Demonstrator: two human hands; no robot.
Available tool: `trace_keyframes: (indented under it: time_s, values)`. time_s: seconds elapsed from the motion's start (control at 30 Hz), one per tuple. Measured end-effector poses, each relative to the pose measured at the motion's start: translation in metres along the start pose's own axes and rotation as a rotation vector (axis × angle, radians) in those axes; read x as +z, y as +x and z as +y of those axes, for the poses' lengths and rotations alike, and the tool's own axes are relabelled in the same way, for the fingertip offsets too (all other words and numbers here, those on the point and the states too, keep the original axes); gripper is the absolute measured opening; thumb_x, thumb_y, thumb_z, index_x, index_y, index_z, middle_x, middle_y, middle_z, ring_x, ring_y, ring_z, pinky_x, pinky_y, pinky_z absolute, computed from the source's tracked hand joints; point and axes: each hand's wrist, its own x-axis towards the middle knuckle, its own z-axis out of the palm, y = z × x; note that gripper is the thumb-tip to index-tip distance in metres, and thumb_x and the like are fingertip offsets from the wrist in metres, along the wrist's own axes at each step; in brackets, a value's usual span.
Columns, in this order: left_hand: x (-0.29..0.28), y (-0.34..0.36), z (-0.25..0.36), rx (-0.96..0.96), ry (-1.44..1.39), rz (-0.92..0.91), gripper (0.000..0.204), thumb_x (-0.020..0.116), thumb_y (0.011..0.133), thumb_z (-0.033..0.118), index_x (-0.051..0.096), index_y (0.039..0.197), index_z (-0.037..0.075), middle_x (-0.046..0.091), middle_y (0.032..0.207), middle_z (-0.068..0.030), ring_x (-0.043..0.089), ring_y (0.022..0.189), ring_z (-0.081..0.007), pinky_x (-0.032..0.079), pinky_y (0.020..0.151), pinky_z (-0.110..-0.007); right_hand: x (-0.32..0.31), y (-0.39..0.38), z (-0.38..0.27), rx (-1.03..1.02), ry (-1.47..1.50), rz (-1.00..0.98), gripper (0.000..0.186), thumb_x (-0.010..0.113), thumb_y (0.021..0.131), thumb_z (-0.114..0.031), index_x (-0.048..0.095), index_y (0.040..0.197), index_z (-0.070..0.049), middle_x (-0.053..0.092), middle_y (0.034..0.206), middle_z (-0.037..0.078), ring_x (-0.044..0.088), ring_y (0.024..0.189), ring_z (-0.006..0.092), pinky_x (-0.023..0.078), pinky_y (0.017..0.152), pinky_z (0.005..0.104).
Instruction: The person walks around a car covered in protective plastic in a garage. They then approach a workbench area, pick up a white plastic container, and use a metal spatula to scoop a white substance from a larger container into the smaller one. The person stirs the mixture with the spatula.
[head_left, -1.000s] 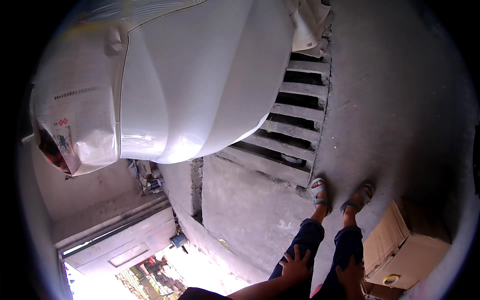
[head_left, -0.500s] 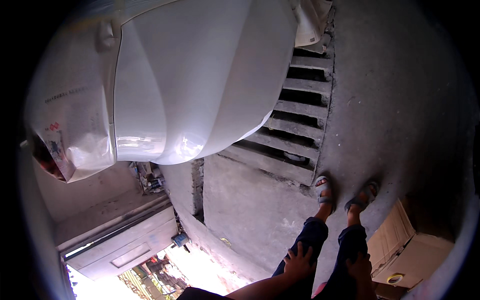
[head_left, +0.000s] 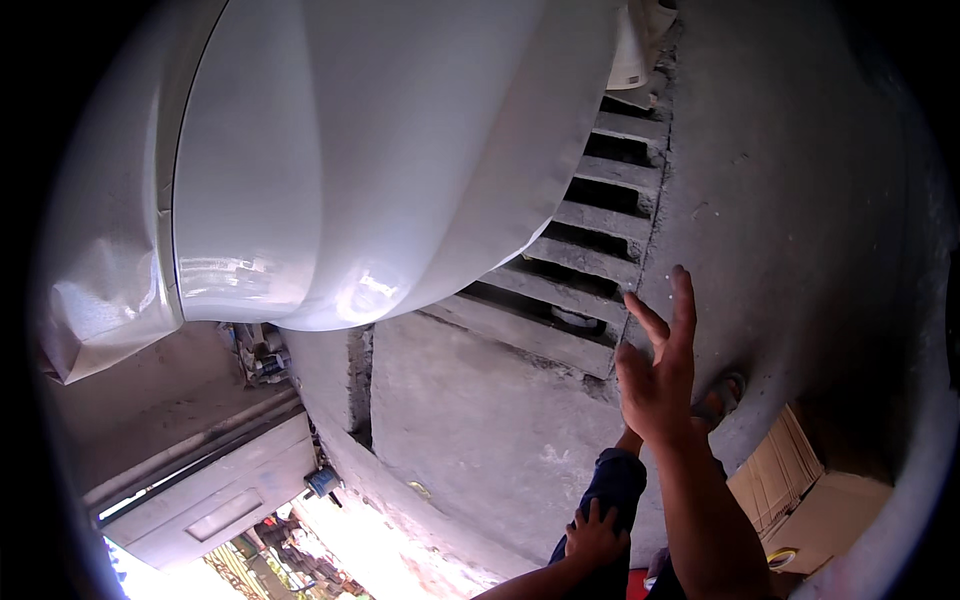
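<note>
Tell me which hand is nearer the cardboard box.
Right. The right hand is raised, open, up-left of the cardboard box; the left hand rests on the knee, farther left.

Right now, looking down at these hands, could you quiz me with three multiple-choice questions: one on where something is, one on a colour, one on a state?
1. Where is the cardboard box?
A. lower right, on the concrete floor
B. on the grating
C. in a hand

2. What colour is the big rounded object overhead?
A. red
B. white
C. black

3. How is the right hand?
A. fist
B. clutching a box
C. raised, fingers spread, holding nothing

Answers:
1 A, it sits beside the person's legs.
2 B, its glossy shell is white.
3 C, its open fingers show against the drain grating, while the left hand rests on the knee.
</note>
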Motion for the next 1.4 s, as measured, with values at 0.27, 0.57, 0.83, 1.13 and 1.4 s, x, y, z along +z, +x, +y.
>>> trace_keyframes:
  time_s: [0.27,0.57,0.83,1.13,1.4]
  values:
    - [-0.002,0.003,-0.013,-0.001,-0.072,-0.045,0.064,0.052,0.082,0.049,0.042,0.139,0.021,0.027,0.151,-0.0190,0.030,0.131,-0.0505,0.032,0.099,-0.066,0.086,0.058,-0.034,-0.279,0.178,-0.005,0.085,0.050,0.082,0.000,0.000,0.150,-0.009,0.008,0.154,0.020,0.037,0.134,0.0378,0.049,0.093,0.0387]
    - [-0.045,-0.007,-0.011,-0.103,-0.246,-0.114,0.067,0.046,0.085,0.061,0.038,0.143,0.029,0.025,0.152,-0.0183,0.030,0.133,-0.0483,0.032,0.101,-0.061,0.124,0.071,-0.047,-0.315,0.153,-0.008,0.091,0.047,0.077,0.005,-0.008,0.149,-0.005,0.003,0.155,0.021,0.029,0.139,0.0379,0.042,0.102,0.0392]
    - [-0.045,-0.005,-0.018,-0.107,-0.251,-0.174,0.071,0.047,0.083,0.064,0.037,0.143,0.028,0.024,0.153,-0.0185,0.029,0.133,-0.0486,0.031,0.102,-0.061,0.132,0.070,-0.052,-0.267,0.103,-0.047,0.096,0.048,0.074,0.007,-0.011,0.149,-0.006,-0.002,0.155,0.022,0.027,0.139,0.0386,0.046,0.100,0.0412]
    - [-0.046,-0.004,-0.018,-0.090,-0.258,-0.166,0.073,0.049,0.082,0.064,0.036,0.144,0.028,0.024,0.152,-0.0187,0.029,0.132,-0.0491,0.032,0.101,-0.062,0.128,0.070,-0.051,-0.333,0.052,-0.023,0.098,0.050,0.074,0.007,-0.012,0.148,-0.005,-0.003,0.154,0.024,0.027,0.138,0.0401,0.038,0.107,0.0483]
    - [-0.040,-0.001,-0.022,-0.067,-0.235,-0.247,0.074,0.050,0.081,0.063,0.034,0.145,0.028,0.023,0.153,-0.0175,0.028,0.133,-0.0488,0.032,0.101,-0.062,0.133,0.065,-0.051,-0.402,0.037,-0.011,0.099,0.052,0.074,0.008,-0.011,0.149,-0.008,-0.004,0.154,0.024,0.026,0.139,0.0410,0.034,0.109,0.0486]
